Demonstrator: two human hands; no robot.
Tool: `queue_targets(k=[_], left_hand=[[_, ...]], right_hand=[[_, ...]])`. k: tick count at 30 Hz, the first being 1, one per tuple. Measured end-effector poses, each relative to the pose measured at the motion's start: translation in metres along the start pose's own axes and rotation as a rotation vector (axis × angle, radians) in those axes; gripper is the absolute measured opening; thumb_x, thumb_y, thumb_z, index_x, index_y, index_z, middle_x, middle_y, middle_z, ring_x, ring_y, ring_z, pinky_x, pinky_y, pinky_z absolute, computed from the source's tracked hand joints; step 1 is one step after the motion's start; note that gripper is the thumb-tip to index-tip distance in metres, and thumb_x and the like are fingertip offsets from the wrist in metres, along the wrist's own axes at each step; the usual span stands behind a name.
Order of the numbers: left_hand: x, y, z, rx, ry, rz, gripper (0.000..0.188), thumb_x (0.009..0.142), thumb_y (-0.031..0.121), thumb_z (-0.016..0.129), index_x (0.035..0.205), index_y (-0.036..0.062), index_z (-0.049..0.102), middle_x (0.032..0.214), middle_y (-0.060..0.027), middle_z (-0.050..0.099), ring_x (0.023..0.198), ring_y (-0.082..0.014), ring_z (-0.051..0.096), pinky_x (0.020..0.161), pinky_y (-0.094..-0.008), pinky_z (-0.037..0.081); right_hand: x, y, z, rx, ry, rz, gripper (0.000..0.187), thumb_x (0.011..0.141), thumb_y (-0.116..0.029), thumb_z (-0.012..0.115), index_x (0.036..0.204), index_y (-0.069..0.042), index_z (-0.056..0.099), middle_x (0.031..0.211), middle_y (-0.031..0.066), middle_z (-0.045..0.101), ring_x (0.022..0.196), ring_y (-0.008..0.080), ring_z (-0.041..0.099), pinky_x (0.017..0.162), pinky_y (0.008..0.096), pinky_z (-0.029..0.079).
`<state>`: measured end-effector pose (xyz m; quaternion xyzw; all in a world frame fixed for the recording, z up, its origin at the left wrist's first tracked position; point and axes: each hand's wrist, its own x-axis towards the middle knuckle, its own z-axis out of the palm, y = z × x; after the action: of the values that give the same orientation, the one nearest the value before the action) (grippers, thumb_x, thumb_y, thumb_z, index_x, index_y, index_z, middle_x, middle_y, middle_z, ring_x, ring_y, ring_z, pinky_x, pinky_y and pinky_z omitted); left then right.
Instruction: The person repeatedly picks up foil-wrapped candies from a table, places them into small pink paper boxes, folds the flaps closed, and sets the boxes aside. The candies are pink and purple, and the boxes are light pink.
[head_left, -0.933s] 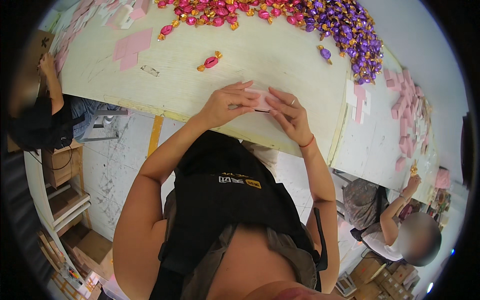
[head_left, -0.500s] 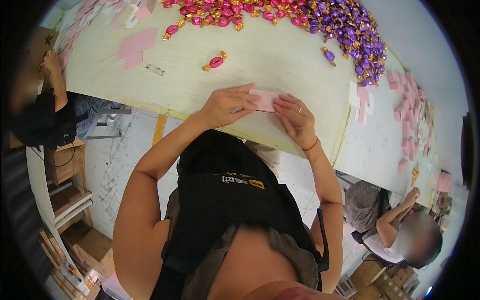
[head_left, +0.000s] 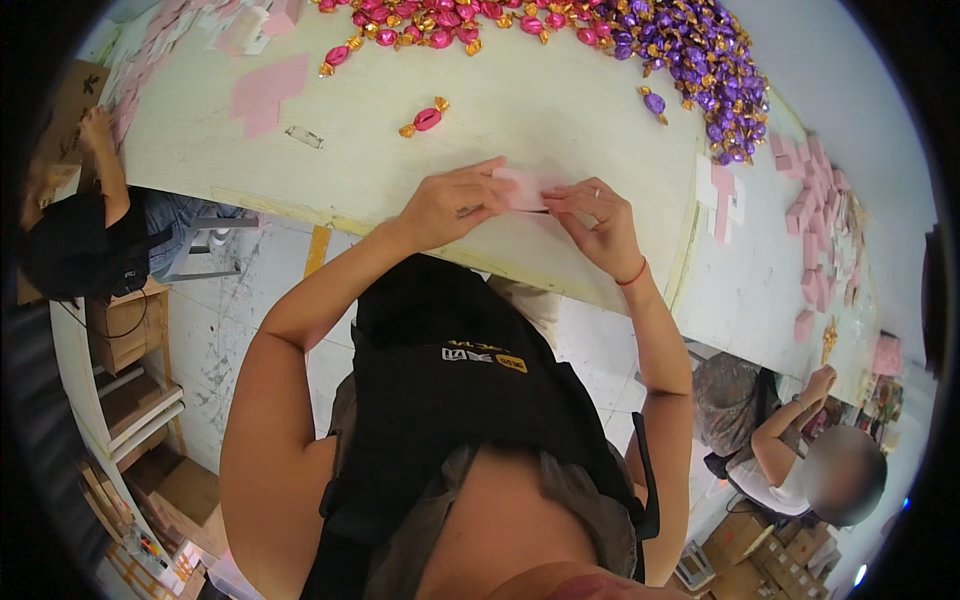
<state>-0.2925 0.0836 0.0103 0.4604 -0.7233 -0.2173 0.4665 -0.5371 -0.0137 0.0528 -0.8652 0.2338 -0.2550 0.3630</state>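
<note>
Between my two hands, close to the near edge of the table, is a small pink paper box (head_left: 522,188). My left hand (head_left: 448,208) holds its left end, fingers closed along it. At the right end, my right hand (head_left: 600,215) pinches the box edge with thumb and fingertips; a thin dark gap shows by those fingertips. Whether anything is inside the box is hidden. Beyond my hands lies a single red-pink candy (head_left: 427,120) in a wrapper with gold twisted ends.
Red-pink candies (head_left: 440,38) and purple candies (head_left: 715,85) are heaped at the far side. Flat pink cards (head_left: 270,88) and a clear scrap (head_left: 304,137) lie left. Pink boxes (head_left: 815,200) pile up right. Co-workers sit left (head_left: 85,240) and right (head_left: 785,440).
My right hand's fingers have drawn back to the box's right end and pinch its near edge. The left hand keeps its hold. The view has shifted slightly.
</note>
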Motion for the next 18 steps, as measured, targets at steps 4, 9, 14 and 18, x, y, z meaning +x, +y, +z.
queue_targets(k=[4, 9, 14, 18], left_hand=[[0.0, -0.001, 0.001, 0.02, -0.004, 0.024, 0.012, 0.081, -0.003, 0.073, 0.088, 0.0058, 0.071, 0.114, -0.0065, 0.072, 0.128, -0.0314, 0.057, 0.084, -0.0343, 0.058], [0.001, 0.001, -0.001, -0.062, -0.026, -0.051, 0.011, 0.081, -0.003, 0.074, 0.087, 0.0056, 0.07, 0.116, -0.0081, 0.071, 0.131, -0.0313, 0.054, 0.08, -0.034, 0.058], [0.004, 0.004, 0.0, 0.193, -0.01, 0.138, 0.013, 0.076, 0.005, 0.078, 0.085, 0.008, 0.069, 0.122, -0.0058, 0.067, 0.125, -0.03, 0.058, 0.083, -0.0341, 0.057], [0.004, 0.005, 0.0, 0.106, 0.003, 0.05, 0.017, 0.075, 0.01, 0.079, 0.089, 0.0092, 0.069, 0.13, -0.0056, 0.062, 0.12, -0.0294, 0.061, 0.087, -0.0351, 0.056]], right_hand=[[-0.01, 0.002, 0.007, -0.152, 0.03, -0.169, 0.025, 0.078, 0.007, 0.071, 0.099, -0.006, 0.075, 0.112, 0.0093, 0.072, 0.109, 0.0296, 0.064, 0.092, 0.0369, 0.053], [-0.019, 0.007, 0.016, 0.054, 0.116, -0.009, 0.025, 0.077, 0.004, 0.073, 0.1, -0.005, 0.075, 0.123, 0.0108, 0.067, 0.122, 0.033, 0.057, 0.1, 0.0392, 0.049], [-0.012, 0.006, 0.017, -0.153, 0.102, -0.162, 0.033, 0.076, 0.0, 0.077, 0.108, -0.005, 0.071, 0.135, 0.014, 0.059, 0.122, 0.0335, 0.057, 0.1, 0.0405, 0.049], [-0.01, 0.004, 0.024, 0.094, 0.131, 0.053, 0.05, 0.075, -0.001, 0.079, 0.122, -0.006, 0.064, 0.145, 0.018, 0.049, 0.125, 0.035, 0.054, 0.101, 0.0411, 0.048]])
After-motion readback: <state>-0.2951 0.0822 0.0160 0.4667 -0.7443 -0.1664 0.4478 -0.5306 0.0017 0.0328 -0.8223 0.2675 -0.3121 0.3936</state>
